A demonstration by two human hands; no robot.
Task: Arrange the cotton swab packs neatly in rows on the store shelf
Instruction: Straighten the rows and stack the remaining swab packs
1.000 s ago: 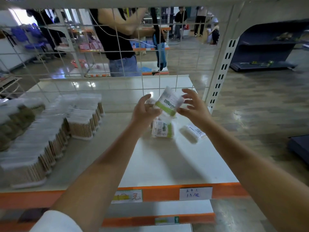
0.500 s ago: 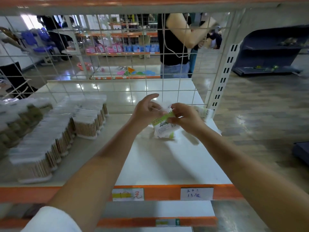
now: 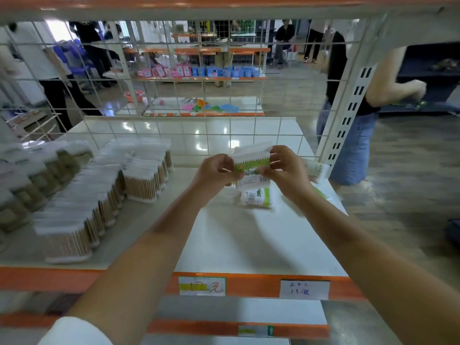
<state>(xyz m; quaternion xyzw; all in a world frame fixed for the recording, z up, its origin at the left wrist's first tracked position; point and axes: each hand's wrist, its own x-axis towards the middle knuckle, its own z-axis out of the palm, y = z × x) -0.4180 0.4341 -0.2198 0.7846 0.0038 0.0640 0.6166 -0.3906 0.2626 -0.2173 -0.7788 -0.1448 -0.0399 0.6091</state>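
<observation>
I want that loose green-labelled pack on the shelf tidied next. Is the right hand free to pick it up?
Probably not yet: the right hand and left hand both grip a raised pack. The loose pack lies unobstructed just beneath.

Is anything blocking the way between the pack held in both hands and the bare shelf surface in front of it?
Nothing visible. The left hand and right hand hold the pack above the shelf; only one loose pack lies beneath, with bare surface nearer the front edge.
</observation>
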